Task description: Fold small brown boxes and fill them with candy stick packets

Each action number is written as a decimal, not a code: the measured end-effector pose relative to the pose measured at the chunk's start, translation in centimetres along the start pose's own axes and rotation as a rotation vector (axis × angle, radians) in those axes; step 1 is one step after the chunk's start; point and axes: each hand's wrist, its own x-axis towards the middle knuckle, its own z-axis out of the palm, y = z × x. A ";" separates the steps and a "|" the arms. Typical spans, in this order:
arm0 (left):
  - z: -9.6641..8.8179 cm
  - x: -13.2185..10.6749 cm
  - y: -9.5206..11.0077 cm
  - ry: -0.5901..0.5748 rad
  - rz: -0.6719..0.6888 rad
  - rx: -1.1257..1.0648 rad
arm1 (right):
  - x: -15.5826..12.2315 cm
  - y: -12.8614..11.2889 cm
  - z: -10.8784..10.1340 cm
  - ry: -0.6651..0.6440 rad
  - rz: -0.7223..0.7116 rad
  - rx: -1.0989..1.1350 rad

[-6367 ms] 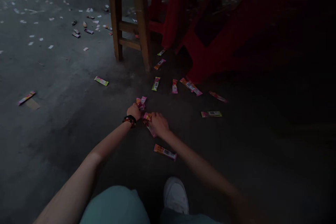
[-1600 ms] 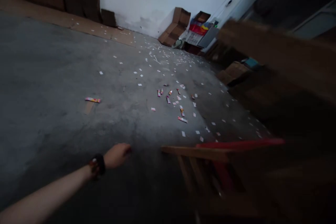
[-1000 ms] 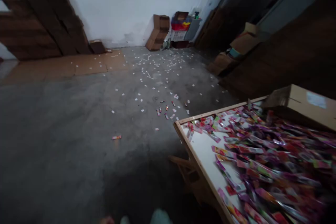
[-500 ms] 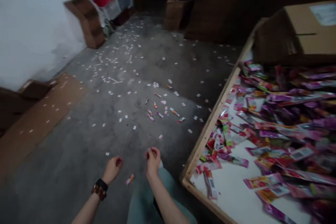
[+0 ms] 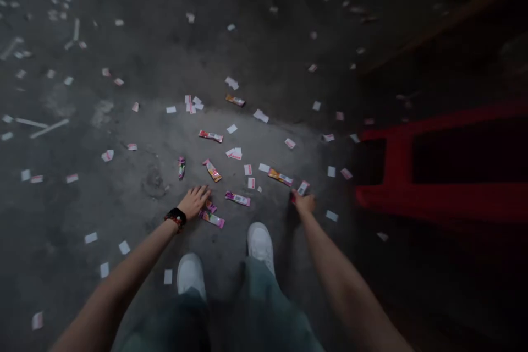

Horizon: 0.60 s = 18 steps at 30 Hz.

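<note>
My left hand (image 5: 193,202), with a dark band and beads at the wrist, reaches down to the floor with its fingers stretched out. Its fingertips are at a small purple sachet (image 5: 210,206), partly covered; a pink-and-purple sachet (image 5: 212,219) lies just below. Over on the right, my right hand (image 5: 305,205) has its fingers closed at the red end of a narrow sachet (image 5: 303,187). Between the hands lie a purple sachet (image 5: 237,198), an orange sachet (image 5: 280,177) and a pink-orange sachet (image 5: 212,170). Farther off are a red sachet (image 5: 210,136) and a brownish-orange sachet (image 5: 235,100).
Small white and pink paper slips (image 5: 234,153) are scattered across the grey concrete floor (image 5: 144,264). A red frame-like object (image 5: 398,159) stands in the dark at right. My white shoes (image 5: 260,243) are planted close below the sachets.
My view has tipped down and come nearer to the scattered sachets. Both hands have reached down to the floor and spread apart; the right has closed on a sachet. The sachet-covered table is out of view.
</note>
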 end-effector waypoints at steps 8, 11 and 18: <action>7.6 -0.2 -3.4 0.099 0.371 -0.047 | 3.6 1.0 1.8 0.038 -0.366 -0.400; 8.9 -1.8 -1.5 0.048 0.370 -0.072 | 3.2 -0.6 2.5 -0.020 -0.504 -0.476; 8.9 -1.6 -0.4 0.202 0.223 0.017 | 3.2 -12.8 15.3 -0.223 -0.858 -0.470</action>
